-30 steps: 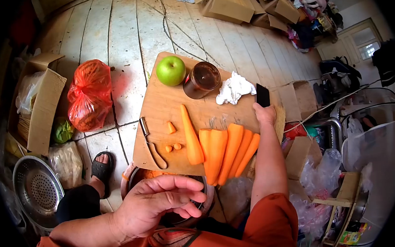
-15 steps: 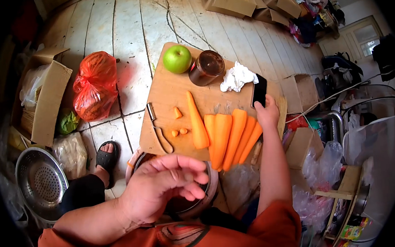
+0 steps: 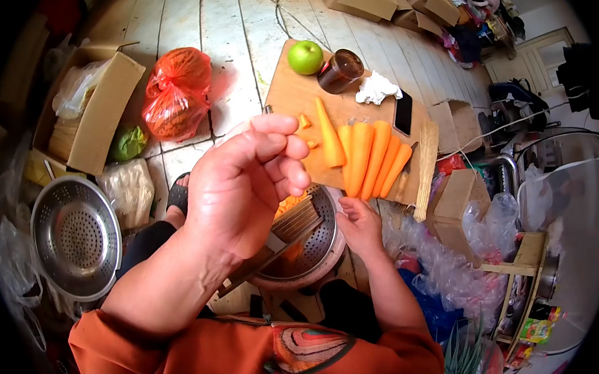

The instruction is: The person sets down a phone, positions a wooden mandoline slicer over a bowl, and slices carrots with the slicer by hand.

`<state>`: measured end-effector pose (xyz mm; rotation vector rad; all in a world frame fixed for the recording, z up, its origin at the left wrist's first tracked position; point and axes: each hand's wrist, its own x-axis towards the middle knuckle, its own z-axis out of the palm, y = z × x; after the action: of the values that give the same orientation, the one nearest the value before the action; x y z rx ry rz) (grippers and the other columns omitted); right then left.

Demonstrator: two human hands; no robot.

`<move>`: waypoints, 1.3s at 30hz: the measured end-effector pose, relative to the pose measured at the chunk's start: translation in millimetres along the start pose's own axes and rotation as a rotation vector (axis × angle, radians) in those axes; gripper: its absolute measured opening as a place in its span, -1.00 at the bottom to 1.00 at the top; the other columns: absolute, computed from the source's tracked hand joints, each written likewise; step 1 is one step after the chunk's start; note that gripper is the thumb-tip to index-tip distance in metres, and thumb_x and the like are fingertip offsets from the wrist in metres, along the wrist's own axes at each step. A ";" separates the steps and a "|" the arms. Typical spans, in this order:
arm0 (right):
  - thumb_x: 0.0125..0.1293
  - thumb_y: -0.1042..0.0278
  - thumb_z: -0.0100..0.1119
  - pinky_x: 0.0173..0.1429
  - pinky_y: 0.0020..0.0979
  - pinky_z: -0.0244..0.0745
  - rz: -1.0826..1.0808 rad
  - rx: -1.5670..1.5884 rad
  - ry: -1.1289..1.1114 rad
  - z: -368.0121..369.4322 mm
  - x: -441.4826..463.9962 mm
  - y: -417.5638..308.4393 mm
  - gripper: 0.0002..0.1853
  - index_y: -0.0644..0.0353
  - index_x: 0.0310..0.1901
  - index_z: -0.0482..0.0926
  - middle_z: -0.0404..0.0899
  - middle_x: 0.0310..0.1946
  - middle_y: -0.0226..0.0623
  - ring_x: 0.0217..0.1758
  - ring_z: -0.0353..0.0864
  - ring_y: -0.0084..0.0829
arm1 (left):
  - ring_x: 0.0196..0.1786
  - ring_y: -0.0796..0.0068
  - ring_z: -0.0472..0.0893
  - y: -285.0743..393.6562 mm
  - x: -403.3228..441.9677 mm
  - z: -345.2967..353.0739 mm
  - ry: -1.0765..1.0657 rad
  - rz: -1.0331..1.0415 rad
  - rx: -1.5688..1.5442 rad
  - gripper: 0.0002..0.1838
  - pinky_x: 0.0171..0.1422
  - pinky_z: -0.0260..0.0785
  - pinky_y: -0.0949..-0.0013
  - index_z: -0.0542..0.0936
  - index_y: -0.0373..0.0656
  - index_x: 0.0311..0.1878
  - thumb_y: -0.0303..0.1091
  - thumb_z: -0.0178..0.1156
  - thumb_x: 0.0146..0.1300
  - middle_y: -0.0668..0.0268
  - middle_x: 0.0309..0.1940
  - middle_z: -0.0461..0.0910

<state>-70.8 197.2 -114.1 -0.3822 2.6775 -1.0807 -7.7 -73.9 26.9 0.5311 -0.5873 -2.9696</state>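
Observation:
My left hand (image 3: 251,183) is raised close to the camera, fingers loosely curled and nothing visible in them. My right hand (image 3: 361,224) is at the right rim of a pinkish basin (image 3: 338,253), fingers slightly apart; I cannot tell whether they touch it. Inside sits a metal colander (image 3: 323,244) with orange carrot pieces (image 3: 290,205), and a grater-like wooden board with ridges (image 3: 298,221) lies across it, partly behind my left wrist. Beyond, several peeled carrots (image 3: 361,157) lie on a wooden board (image 3: 290,85), with a black phone (image 3: 403,114) at its right.
On the board are a green apple (image 3: 305,57), a dark jar (image 3: 340,71) and crumpled tissue (image 3: 377,88). To the left are a red bag (image 3: 177,95), a cardboard box (image 3: 103,117) and a steel colander (image 3: 76,238). Plastic bags (image 3: 455,260) crowd the right.
My right hand has left the phone on the board and come back to the basin's rim. My left hand has risen. The view has shifted, showing more of the basin, while the peeler is now mostly hidden.

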 end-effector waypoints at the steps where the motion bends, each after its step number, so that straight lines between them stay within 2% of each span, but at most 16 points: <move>1: 0.09 0.42 0.27 -0.08 -0.41 0.51 -0.013 -0.025 -0.017 3.2 -1.8 -5.9 -0.70 0.22 -0.09 0.59 0.59 -0.19 -0.21 -0.19 0.62 -0.36 | -0.46 0.42 0.58 1.9 -4.6 -0.5 -0.020 0.011 -0.004 -0.84 -0.33 0.47 0.39 0.53 -0.16 -0.13 -0.41 0.06 0.24 0.27 -0.39 0.61; 3: 0.09 0.46 0.28 -0.11 -0.47 0.52 -0.058 -0.068 -0.012 7.4 1.5 -17.5 -0.69 0.30 -0.09 0.57 0.58 -0.22 -0.22 -0.21 0.61 -0.45 | -0.46 0.42 0.58 4.1 -13.2 -6.5 -0.029 0.018 -0.025 -0.84 -0.33 0.47 0.40 0.53 -0.17 -0.14 -0.41 0.06 0.24 0.26 -0.39 0.61; 5: 0.13 0.32 0.21 0.03 -0.27 0.48 -0.046 -0.162 0.013 10.7 19.8 -26.3 -0.70 0.23 -0.10 0.58 0.58 -0.17 -0.11 -0.11 0.60 -0.21 | -0.46 0.41 0.57 6.4 -16.9 -14.7 -0.045 0.024 0.059 -0.85 -0.33 0.46 0.39 0.53 -0.18 -0.15 -0.42 0.06 0.24 0.26 -0.40 0.60; 9: 0.14 0.28 0.20 0.10 -0.20 0.44 -0.274 -0.320 0.120 17.6 71.1 -43.8 -0.66 0.25 -0.07 0.56 0.56 -0.13 -0.06 -0.03 0.57 -0.13 | -0.40 0.46 0.57 -0.9 -41.1 -31.9 0.076 -0.019 0.267 -0.86 -0.25 0.42 0.44 0.53 -0.19 -0.18 -0.42 0.08 0.22 0.29 -0.39 0.59; 12: 0.14 0.24 0.23 0.12 -0.17 0.45 -0.242 -0.572 0.144 30.7 103.5 -58.4 -0.58 0.25 0.01 0.52 0.53 -0.04 -0.04 0.01 0.55 -0.11 | -0.16 0.57 0.50 -31.7 -69.4 -94.6 0.152 -0.141 0.541 -0.75 0.00 0.36 0.50 0.56 -0.19 -0.07 -0.52 0.12 0.16 0.36 -0.24 0.55; 14: 0.18 0.26 0.20 0.14 -0.18 0.46 0.002 -0.817 0.008 39.0 113.8 -66.9 -0.56 0.22 0.08 0.45 0.49 0.03 -0.03 0.05 0.54 -0.08 | 0.03 0.43 0.47 -36.6 -77.5 -143.4 0.231 -0.354 1.116 -0.53 0.14 0.32 0.43 0.45 -0.26 0.13 -0.47 0.20 0.08 0.22 0.02 0.47; 15: 0.18 0.26 0.20 0.14 -0.18 0.46 0.003 -0.816 -0.005 43.6 120.5 -65.4 -0.56 0.22 0.08 0.45 0.49 0.03 -0.03 0.05 0.54 -0.08 | 0.08 0.12 0.51 -56.9 -78.7 -207.5 0.342 -0.270 1.380 -0.39 0.18 0.37 0.29 0.43 -0.29 0.16 -0.24 0.30 0.01 0.00 -0.03 0.52; 16: 0.20 0.29 0.17 0.14 -0.20 0.47 0.038 -0.866 -0.006 49.1 126.0 -63.9 -0.59 0.20 0.08 0.44 0.48 0.03 -0.03 0.06 0.54 -0.08 | 0.21 -0.04 0.42 -59.1 -84.5 -221.1 0.489 -0.453 1.315 -0.28 0.29 0.30 0.21 0.33 -0.29 0.26 -0.18 0.28 0.03 -0.14 0.14 0.40; 20: 0.24 0.37 0.09 0.13 -0.21 0.48 0.070 -0.931 0.000 56.2 140.2 -65.0 -0.64 0.19 0.08 0.41 0.48 0.01 0.01 0.07 0.54 -0.09 | 0.35 -0.06 0.28 -68.7 -78.9 -234.1 0.557 -0.773 1.560 -0.14 0.41 0.19 0.20 0.14 -0.29 0.37 -0.13 0.24 0.04 -0.20 0.30 0.17; 23: 0.16 0.28 0.23 0.13 -0.22 0.48 0.075 -0.930 0.013 56.1 144.3 -63.9 -0.53 0.21 0.09 0.39 0.47 0.01 0.03 0.07 0.54 -0.08 | 0.33 -0.08 0.30 -81.8 -75.3 -252.7 0.563 -0.926 1.533 -0.12 0.38 0.23 0.19 0.13 -0.30 0.36 -0.10 0.27 0.02 -0.20 0.29 0.19; 26: 0.04 0.19 0.35 0.15 -0.24 0.48 0.138 -0.909 -0.026 49.7 148.0 -74.9 -0.44 0.26 0.05 0.42 0.49 0.01 0.03 0.07 0.54 -0.09 | 0.21 -0.03 0.45 -88.3 -73.0 -262.8 0.469 -1.036 1.565 -0.14 0.26 0.34 0.24 0.17 -0.42 0.28 -0.12 0.29 0.00 -0.20 0.15 0.37; 29: -0.04 0.15 0.40 0.16 -0.24 0.47 0.149 -0.830 -0.022 41.6 136.0 -87.1 -0.41 0.30 0.00 0.46 0.52 -0.03 0.03 0.08 0.54 -0.10 | 0.10 0.04 0.56 -89.3 -71.5 -261.5 0.321 -1.112 1.647 -0.20 0.17 0.40 0.28 0.25 -0.53 0.17 -0.17 0.32 -0.02 -0.16 -0.01 0.53; 33: -0.02 0.24 0.32 0.09 -0.27 0.49 0.073 -0.591 0.104 29.8 107.8 -74.2 -0.44 0.35 0.03 0.49 0.58 -0.09 -0.01 -0.01 0.60 -0.18 | -0.03 0.03 0.62 -94.7 -70.9 -273.8 0.527 -1.062 1.548 -0.38 0.04 0.47 0.28 0.41 -0.50 0.04 -0.22 0.31 0.00 -0.10 -0.10 0.59; 35: -0.01 0.29 0.29 0.04 -0.28 0.50 0.033 -0.431 0.166 25.7 84.7 -56.7 -0.49 0.36 0.00 0.50 0.59 -0.11 -0.05 -0.05 0.61 -0.20 | -0.20 0.15 0.67 -96.3 -68.0 -285.7 0.224 -1.158 1.595 -0.54 -0.10 0.52 0.31 0.51 -0.41 -0.05 -0.24 0.27 0.06 -0.05 -0.26 0.63; 37: 0.03 0.42 0.19 -0.04 -0.41 0.49 0.105 0.484 -0.061 20.5 53.0 -45.4 -0.57 0.40 -0.02 0.51 0.61 -0.20 -0.23 -0.15 0.60 -0.43 | -0.29 0.23 0.66 -84.3 -69.3 -247.3 0.353 -1.195 1.491 -0.59 -0.21 0.52 0.30 0.54 -0.37 -0.09 -0.26 0.25 0.08 0.01 -0.34 0.63; 39: 0.04 0.52 0.13 -0.08 -0.52 0.45 0.150 0.660 -0.019 21.3 15.5 -43.2 -0.63 0.41 -0.05 0.51 0.58 -0.27 -0.35 -0.22 0.55 -0.56 | -0.38 0.30 0.65 -81.5 -75.2 -226.2 0.482 -1.225 1.383 -0.65 -0.33 0.52 0.30 0.56 -0.34 -0.12 -0.27 0.24 0.11 0.07 -0.41 0.63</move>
<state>-72.2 148.4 -100.4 -0.0627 2.1146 -1.7857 141.2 -69.4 -176.2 2.1559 -3.0052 -2.1999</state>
